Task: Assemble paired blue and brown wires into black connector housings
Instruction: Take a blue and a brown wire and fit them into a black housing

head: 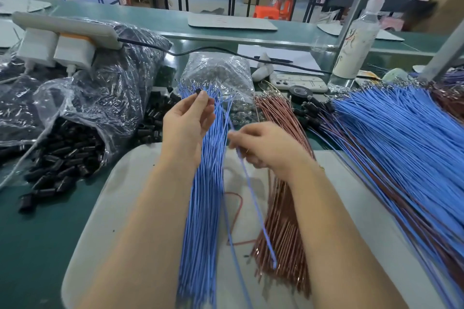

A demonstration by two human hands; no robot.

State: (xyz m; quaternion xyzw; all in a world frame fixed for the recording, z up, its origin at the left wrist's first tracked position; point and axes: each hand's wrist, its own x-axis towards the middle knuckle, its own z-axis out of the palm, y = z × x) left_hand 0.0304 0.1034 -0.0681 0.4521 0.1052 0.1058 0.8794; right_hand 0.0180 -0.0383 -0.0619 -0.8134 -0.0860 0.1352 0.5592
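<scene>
Forearms up close, 2 hands apart: left hand (pixel 187 124) pinches 1 black housing (pixel 198 92) over the blue wire bundle (pixel 203 198), right hand (pixel 266 145) pinches 1 blue wire (pixel 257 208). 1 brown wire bundle (pixel 283 228) sits half-hidden behind the right arm. Loose housings (pixel 62 158) at left, too many to count.

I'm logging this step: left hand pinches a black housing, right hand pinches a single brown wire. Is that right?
Not quite. In the head view the right hand pinches a single blue wire, not a brown one. The left hand does pinch a black housing.
</scene>
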